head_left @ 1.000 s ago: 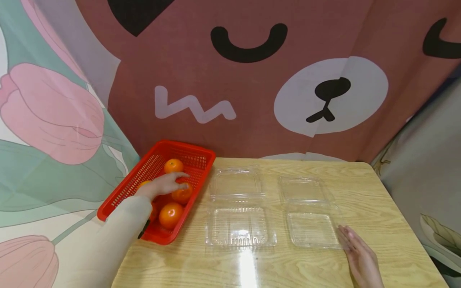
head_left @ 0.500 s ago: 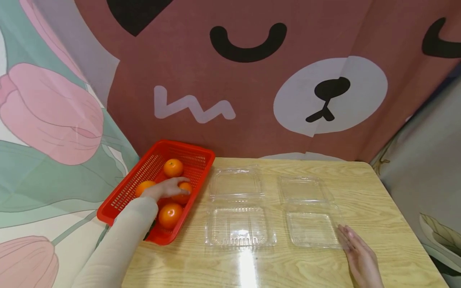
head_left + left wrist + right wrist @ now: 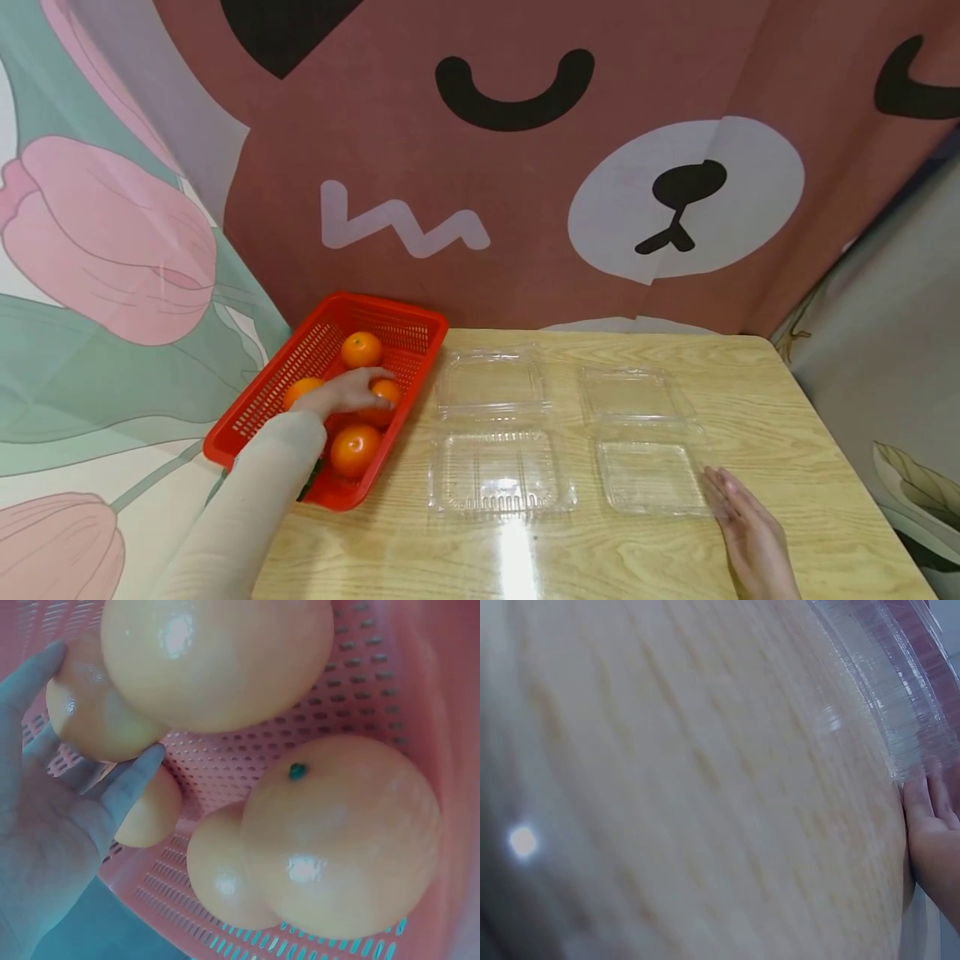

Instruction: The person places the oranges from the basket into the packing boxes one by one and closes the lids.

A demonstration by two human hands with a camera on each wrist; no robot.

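My left hand (image 3: 347, 393) reaches into the red basket (image 3: 422, 354). Its thumb and fingers curve round an orange (image 3: 386, 395) by the basket's right wall. In the left wrist view the fingertips lie on opposite sides of that orange (image 3: 82, 705). Other oranges sit round the hand, one behind it (image 3: 362, 350), another in front (image 3: 356, 451). On the table's right part my right hand (image 3: 752, 533) lies on its side, fingers straight. Its fingertips touch the edge of the smaller clear plastic clamshell box (image 3: 651, 479), which stands with its lid laid back.
A larger clear plastic clamshell box (image 3: 498, 471), also opened out, lies between the basket and the smaller box. The wooden table (image 3: 615, 558) ends at a bear-patterned curtain (image 3: 525, 275) behind. A flowered curtain (image 3: 112, 375) hangs close on the left.
My left hand has moved slightly right and lower, and its fingers have closed round the orange. During the last half second it barely moves. The right hand keeps its place.
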